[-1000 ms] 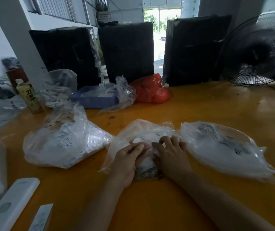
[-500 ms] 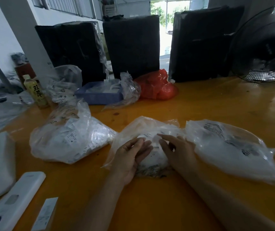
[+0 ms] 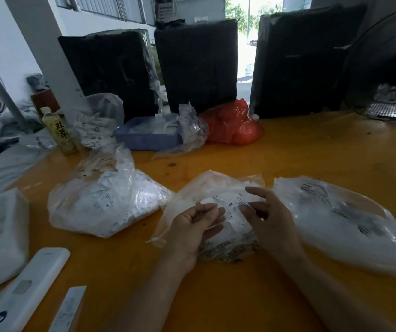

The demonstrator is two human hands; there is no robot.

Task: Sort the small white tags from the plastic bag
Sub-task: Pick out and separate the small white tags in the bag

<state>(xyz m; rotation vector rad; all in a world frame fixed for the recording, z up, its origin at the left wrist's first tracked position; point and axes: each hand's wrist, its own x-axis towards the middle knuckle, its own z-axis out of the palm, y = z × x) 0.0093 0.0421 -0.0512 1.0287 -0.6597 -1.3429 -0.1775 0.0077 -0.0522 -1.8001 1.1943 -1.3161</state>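
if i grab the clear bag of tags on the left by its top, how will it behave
The clear bag of tags would probably sag: its film looks thin and crumpled. The loose white tags inside would likely slide to the bottom. It bulges, so it may be heavier than it looks, and the glossy plastic may slip.

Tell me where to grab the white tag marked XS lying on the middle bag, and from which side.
Pinch the white tag at its far end, near the XS print, coming from above. It lies flat on the middle bag, so only its edges offer a pinch, and the left hand and right hand crowd its sides.
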